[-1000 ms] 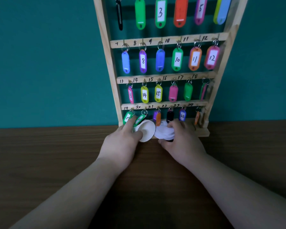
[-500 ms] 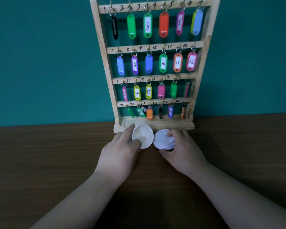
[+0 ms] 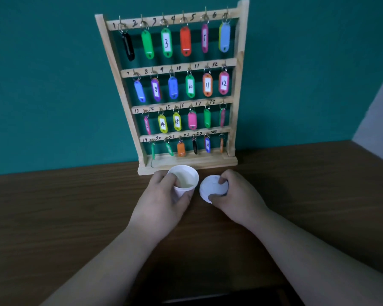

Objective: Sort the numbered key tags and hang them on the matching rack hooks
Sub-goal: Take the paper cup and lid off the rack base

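Left grip (image 3: 164,208) clamps the empty white paper cup (image 3: 187,178); right grip (image 3: 237,197), at three o'clock, pinches a white round lid (image 3: 208,188), probably for closing, since the twelve-o'clock wooden rack (image 3: 215,162) looks full.

We note a wooden rack (image 3: 208,162) standing upright at upper centre of the frame, on a brown table (image 3: 53,217) against a teal wall (image 3: 42,85). Its four rails carry handwritten numbers 1 to 24, and coloured key tags (image 3: 185,41) hang on rings from the hooks. Labels we can read are 3, 5, 8, 10, 11, 12, 14 and 15; other tags show plain backs or hang edge-on. Just below the rack base, the left hand (image 3: 161,204) grips a white cup (image 3: 186,178) with its mouth tilted toward us and one finger over the rim. Just right of it, the right hand (image 3: 239,195) pinches a white lid (image 3: 209,188) by its edge.
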